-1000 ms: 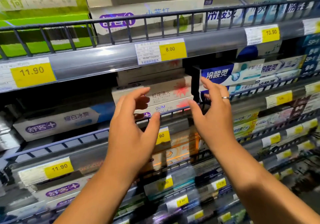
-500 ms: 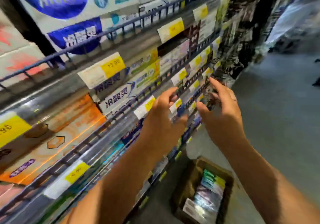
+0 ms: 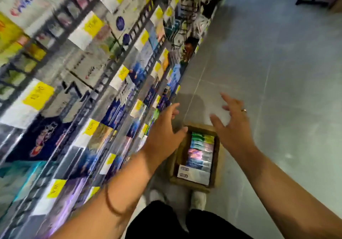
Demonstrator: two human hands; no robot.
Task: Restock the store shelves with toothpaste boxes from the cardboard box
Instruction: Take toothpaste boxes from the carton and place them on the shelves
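Both hands have dropped from the shelves toward the cardboard box on the floor, left hand and right hand open and empty above it, toothpaste boxes stacked inside, shelves beside it.

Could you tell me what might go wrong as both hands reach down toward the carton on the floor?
The cardboard box sits on the floor right at the person's shoes, so a step forward could kick or trip on it. The toothpaste boxes inside are packed tightly, so the open left hand and right hand may struggle to grip one. The left forearm passes close to the shelves and could knock stock.
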